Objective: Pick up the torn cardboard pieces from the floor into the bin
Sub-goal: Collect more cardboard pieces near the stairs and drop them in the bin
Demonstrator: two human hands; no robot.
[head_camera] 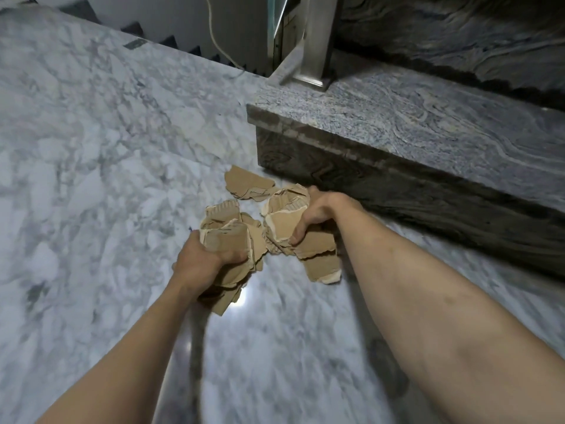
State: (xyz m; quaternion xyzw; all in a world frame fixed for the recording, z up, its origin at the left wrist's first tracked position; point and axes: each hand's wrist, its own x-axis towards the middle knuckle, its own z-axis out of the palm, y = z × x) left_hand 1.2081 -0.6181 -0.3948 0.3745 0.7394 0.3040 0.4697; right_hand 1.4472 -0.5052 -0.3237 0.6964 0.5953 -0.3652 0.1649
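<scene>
Torn brown cardboard pieces are bunched in both of my hands above the pale marble floor (91,148). My left hand (201,258) grips a crumpled bundle of cardboard (226,240), with more scraps hanging below it. My right hand (318,209) grips a second bundle of cardboard (284,215), its fingers curled round the torn edges. One loose cardboard piece (244,180) lies flat on the floor just beyond the two bundles. No bin is in view.
A grey granite step (397,117) rises at the right, its dark front face close beside my right hand. A metal post (315,50) stands on the step's far corner. A white cable (214,35) hangs at the back wall.
</scene>
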